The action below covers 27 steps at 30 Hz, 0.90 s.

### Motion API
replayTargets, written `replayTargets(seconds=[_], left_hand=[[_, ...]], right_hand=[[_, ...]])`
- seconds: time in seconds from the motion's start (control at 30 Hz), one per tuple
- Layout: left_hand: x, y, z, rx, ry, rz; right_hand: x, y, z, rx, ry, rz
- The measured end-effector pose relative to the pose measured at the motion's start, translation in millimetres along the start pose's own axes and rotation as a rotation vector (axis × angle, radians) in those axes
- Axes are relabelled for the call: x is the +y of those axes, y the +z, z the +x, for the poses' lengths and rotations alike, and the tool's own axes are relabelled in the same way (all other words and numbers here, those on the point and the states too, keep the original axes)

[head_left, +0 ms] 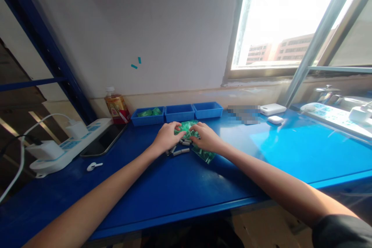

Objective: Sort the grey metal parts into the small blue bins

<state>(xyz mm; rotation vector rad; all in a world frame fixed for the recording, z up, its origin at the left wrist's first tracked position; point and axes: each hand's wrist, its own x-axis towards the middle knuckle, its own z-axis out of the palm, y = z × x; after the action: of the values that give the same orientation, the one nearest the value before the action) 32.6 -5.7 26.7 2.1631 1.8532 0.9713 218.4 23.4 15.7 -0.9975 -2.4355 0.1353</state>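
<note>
My left hand (pixel 169 135) reaches to the left side of a small heap of green plastic bags (pixel 186 127) on the blue table. Its thumb and forefinger are curved and apart at the heap's edge. Opposite it, my right hand (pixel 207 138) bends over the heap with thumb and forefinger also apart; its other fingers are partly hidden. One green bag (pixel 205 155) sticks out below the right hand. Several small grey-silver cylindrical pieces (pixel 180 151) lie between the hands, nearer me than the heap.
Behind the hands stand a blue bin with green packets (pixel 149 113), a middle blue bin (pixel 179 113) and a right blue bin (pixel 207 110). Leftward are a bottle (pixel 116 106), phone (pixel 103 141), power strip (pixel 71 145) and earbud (pixel 94 166). A white case (pixel 275 119) lies right.
</note>
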Motion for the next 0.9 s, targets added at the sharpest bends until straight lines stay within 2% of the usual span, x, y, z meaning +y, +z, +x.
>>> replayTargets(seconds=[0.1,0.2,0.3,0.37,0.47,0.57,0.63,0.7,0.8,0.9], left_hand=[[-1.2,5.0,7.0,-0.044,-0.101,-0.121],[-2.6,-1.3,5.5,-0.089,-0.208,-0.301],[-2.5,-19.2,-5.8,-0.001,-0.203,-0.515],[0.8,-32.4,-15.7,0.087,-0.133,-0.55],[9.9,-44.9,-27.5,0.08,0.094,-0.419],[15.2,-45.8,-32.3,0.068,0.272,-0.293],[13.1,-41.9,-32.0,0.079,0.289,-0.25],[8.3,-37.0,-30.6,0.068,0.238,-0.274],[4.3,-31.7,-29.0,0.042,0.09,-0.467],[9.6,-30.0,-30.3,0.02,-0.099,-0.722]], right_hand=[[-0.1,3.4,1.3,0.015,-0.033,0.072],[-7.3,-0.9,-0.6,0.055,-0.074,0.144],[-17.8,-10.5,-1.9,0.11,0.013,0.297],[-23.6,-16.8,-1.2,0.054,0.163,0.56],[-28.4,-22.7,0.5,-0.075,0.395,1.095],[-29.9,-24.0,0.9,-0.062,0.462,1.365],[-30.7,-23.5,0.4,-0.016,0.433,1.379],[-32.0,-23.3,-0.5,0.032,0.399,1.35],[-34.9,-24.4,-2.0,0.08,0.359,1.287],[-37.6,-25.7,-3.2,0.12,0.334,1.226]])
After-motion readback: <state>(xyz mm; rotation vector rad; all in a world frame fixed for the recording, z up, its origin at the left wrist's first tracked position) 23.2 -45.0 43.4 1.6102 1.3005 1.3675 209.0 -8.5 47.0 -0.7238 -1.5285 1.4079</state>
